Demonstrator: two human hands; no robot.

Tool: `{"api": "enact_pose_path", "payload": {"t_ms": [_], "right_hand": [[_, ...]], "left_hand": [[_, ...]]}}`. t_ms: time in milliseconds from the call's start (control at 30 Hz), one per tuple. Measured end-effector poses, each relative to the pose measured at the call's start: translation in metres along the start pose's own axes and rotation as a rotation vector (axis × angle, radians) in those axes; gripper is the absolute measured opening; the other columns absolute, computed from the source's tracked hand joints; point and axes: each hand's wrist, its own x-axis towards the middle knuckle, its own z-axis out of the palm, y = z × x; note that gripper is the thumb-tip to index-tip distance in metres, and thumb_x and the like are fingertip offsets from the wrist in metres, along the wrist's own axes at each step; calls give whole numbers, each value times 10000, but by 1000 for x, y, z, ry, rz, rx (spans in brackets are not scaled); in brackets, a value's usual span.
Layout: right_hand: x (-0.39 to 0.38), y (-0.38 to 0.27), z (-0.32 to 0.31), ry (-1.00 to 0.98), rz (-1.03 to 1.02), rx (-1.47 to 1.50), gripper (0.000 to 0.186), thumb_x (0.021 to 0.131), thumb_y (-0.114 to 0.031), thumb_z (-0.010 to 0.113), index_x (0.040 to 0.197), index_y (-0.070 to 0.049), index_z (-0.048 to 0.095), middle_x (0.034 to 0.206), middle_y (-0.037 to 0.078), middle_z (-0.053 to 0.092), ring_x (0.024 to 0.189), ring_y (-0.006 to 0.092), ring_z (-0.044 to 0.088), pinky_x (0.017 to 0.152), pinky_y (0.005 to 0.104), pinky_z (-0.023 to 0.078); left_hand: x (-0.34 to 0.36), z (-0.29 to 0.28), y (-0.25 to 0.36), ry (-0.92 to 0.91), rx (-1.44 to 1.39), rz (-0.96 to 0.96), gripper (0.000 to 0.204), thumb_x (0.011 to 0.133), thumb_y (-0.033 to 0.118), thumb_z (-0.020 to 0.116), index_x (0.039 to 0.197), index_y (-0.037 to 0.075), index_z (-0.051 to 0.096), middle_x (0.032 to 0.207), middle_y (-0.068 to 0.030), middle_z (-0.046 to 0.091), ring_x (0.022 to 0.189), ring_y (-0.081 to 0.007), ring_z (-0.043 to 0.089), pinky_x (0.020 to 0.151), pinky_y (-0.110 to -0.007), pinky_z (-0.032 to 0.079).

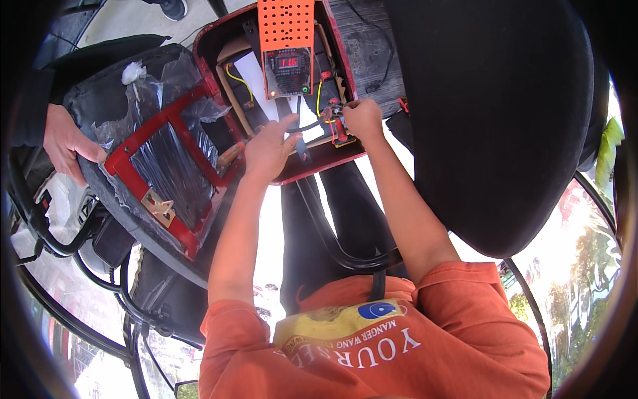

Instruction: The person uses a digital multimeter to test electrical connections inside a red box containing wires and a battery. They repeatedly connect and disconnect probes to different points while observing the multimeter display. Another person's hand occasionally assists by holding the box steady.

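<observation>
My left hand (268,147) reaches into an open red compartment (312,166), its forefinger and thumb pinching a thin black cable (307,125). My right hand (363,118) is just to its right, closed on a small red clip with wires (334,116) at the compartment's right side. Just beyond both hands, an orange tester box (287,40) with a lit red digital display (288,62) stands in the compartment. Yellow wires (240,81) run along a white sheet beside it.
A raised black seat underside with a red frame and crumpled clear plastic (163,156) stands to the left, held by another person's hand (65,143). A large black padded shape (492,120) fills the right. Black tubing and cables (126,292) lie at the lower left.
</observation>
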Motion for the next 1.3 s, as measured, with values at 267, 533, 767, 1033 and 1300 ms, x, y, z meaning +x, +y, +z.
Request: {"api": "enact_pose_path", "payload": {"t_ms": [267,533,767,1033,1300], "right_hand": [[4,9,12,35,-53,-9,240,800,-142,661,921,56,722,778,237,702,695,326,718,700,385,573],[-2,5,5,25,-34,43,189,791,-117,637,858,39,722,821,251,689,843,406,681,774,432,543],[0,10,3,-8,-7,63,239,797,-161,665,930,25,734,795,215,707,759,321,714,728,383,557],[6,27,13,61,-64,56,232,814,-150,660,930,39,731,725,169,695,621,230,684,619,341,540],[5,19,7,15,18,120,246,775,-138,637,912,47,725,839,254,699,843,385,700,803,409,549]], "left_hand": [[8,-4,7,-8,115,90,434,925,565,557,1190,238,664,824,-60,564,822,-271,618,679,-399,479],[16,-17,17,-127,209,-68,440,918,555,574,1188,221,668,989,-88,558,890,-285,643,712,-400,518],[7,-6,-1,-15,199,24,517,872,562,645,1140,122,600,879,-86,641,823,-292,669,672,-401,520],[-13,22,-4,96,156,-62,507,874,480,688,1135,81,516,766,-68,640,715,-290,669,588,-401,502],[-7,32,2,107,155,-29,488,890,363,662,1247,85,481,647,-28,603,589,-285,634,532,-420,464]]}}
